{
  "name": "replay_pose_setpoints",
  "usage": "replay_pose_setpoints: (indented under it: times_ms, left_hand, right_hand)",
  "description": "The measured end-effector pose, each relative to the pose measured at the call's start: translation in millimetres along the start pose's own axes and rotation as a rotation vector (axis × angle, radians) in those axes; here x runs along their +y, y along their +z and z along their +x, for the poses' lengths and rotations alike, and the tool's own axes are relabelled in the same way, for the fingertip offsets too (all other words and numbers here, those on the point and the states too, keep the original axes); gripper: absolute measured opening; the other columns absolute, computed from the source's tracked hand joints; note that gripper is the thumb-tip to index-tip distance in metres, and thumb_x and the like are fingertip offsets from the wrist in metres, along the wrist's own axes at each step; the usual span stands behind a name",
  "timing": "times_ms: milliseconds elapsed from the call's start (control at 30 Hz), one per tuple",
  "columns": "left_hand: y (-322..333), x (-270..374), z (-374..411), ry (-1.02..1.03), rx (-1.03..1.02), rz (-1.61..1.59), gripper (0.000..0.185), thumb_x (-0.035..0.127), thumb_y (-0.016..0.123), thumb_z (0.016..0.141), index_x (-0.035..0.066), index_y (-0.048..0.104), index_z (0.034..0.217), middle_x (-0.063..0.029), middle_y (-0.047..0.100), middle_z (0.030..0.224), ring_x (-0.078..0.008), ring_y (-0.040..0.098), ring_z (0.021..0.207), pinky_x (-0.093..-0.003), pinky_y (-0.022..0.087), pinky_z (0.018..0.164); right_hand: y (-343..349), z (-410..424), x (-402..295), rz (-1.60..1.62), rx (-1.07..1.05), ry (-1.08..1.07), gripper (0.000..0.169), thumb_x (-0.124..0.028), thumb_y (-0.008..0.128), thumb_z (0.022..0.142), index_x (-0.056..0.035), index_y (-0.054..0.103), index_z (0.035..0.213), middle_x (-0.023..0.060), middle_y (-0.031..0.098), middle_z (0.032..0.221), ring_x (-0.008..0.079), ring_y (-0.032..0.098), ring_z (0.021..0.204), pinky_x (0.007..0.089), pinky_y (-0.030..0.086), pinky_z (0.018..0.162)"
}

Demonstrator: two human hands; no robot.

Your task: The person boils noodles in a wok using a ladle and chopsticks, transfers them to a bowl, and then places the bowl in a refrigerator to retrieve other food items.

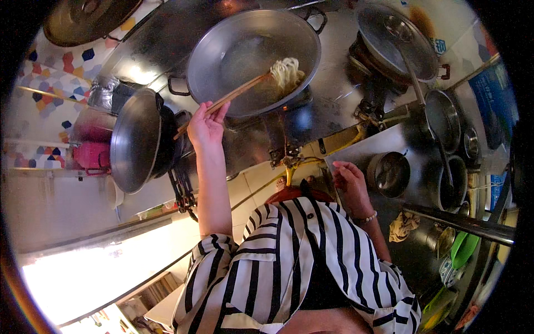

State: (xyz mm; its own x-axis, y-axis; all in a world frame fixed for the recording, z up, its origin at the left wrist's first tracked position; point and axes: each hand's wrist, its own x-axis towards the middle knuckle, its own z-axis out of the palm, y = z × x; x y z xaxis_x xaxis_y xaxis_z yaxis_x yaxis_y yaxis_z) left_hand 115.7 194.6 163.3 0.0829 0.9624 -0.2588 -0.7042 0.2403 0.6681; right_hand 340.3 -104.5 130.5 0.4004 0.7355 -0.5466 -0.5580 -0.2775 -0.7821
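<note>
My left hand (208,123) grips a pair of long wooden chopsticks (238,92) near their back ends. At their far tips, a clump of pale noodles (287,73) hangs over the right side of a large two-handled metal wok (246,31). Cloudy liquid (246,71) appears to fill the wok's bottom, and the noodles' lower end seems to meet it. Near my body, my right hand (350,181) hovers beside the metal counter's edge, fingers loosely bent and nothing visible in them. A bead bracelet (369,217) circles that wrist.
Left of my left forearm stands another wok (135,140). A lidded pan (396,41) sits on a burner at the back right. A dark pot (390,174), a long-handled ladle (417,83) and a crumpled cloth (404,226) lie to my right. Yellow gas hose (290,175) runs below the stove edge.
</note>
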Motion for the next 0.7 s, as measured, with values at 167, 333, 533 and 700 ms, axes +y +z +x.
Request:
replay_pose_setpoints:
  times_ms: [167, 333, 533, 700]
  left_hand:
    - [4.8, 12.1, 3.2, 0.151, -0.001, -0.097, 0.020, 0.010, 0.046, 0.089, -0.008, 0.053, 0.080, -0.0187, 0.057, 0.084, -0.0375, 0.057, 0.091, -0.0503, 0.049, 0.087]
    - [23.1, 45.8, -0.2, 0.331, -0.108, -0.093, 0.014, 0.007, 0.049, 0.087, -0.006, 0.051, 0.084, -0.0144, 0.055, 0.088, -0.0329, 0.058, 0.088, -0.0532, 0.050, 0.084]
    - [55.8, 70.3, -24.9, 0.634, -0.121, 0.109, 0.014, 0.005, 0.052, 0.085, -0.009, 0.053, 0.083, -0.0179, 0.058, 0.089, -0.0336, 0.060, 0.086, -0.0476, 0.054, 0.079]
    - [60.4, 76.0, -47.7, 0.755, -0.166, 0.307, 0.017, 0.006, 0.054, 0.086, -0.010, 0.051, 0.092, -0.0196, 0.056, 0.091, -0.0325, 0.061, 0.084, -0.0452, 0.057, 0.073]
  right_hand:
    - [1.6, 1.0, 2.3, -0.030, -0.033, -0.006, 0.022, -0.018, 0.049, 0.090, -0.0029, 0.057, 0.103, 0.0023, 0.057, 0.080, 0.0111, 0.052, 0.072, 0.0254, 0.041, 0.069]
    - [-4.0, -0.6, 7.9, -0.033, -0.047, -0.035, 0.021, -0.019, 0.049, 0.090, -0.0038, 0.057, 0.103, 0.0016, 0.057, 0.081, 0.0101, 0.051, 0.071, 0.0239, 0.041, 0.068]
    - [-7.2, -8.6, 3.3, -0.023, -0.020, -0.032, 0.022, -0.019, 0.049, 0.090, -0.0028, 0.056, 0.103, 0.0012, 0.056, 0.080, 0.0093, 0.050, 0.071, 0.0230, 0.041, 0.066]
    - [-9.2, -9.9, 5.5, -0.012, -0.022, -0.039, 0.021, -0.019, 0.049, 0.090, -0.0045, 0.056, 0.104, 0.0009, 0.056, 0.080, 0.0091, 0.050, 0.071, 0.0232, 0.041, 0.064]
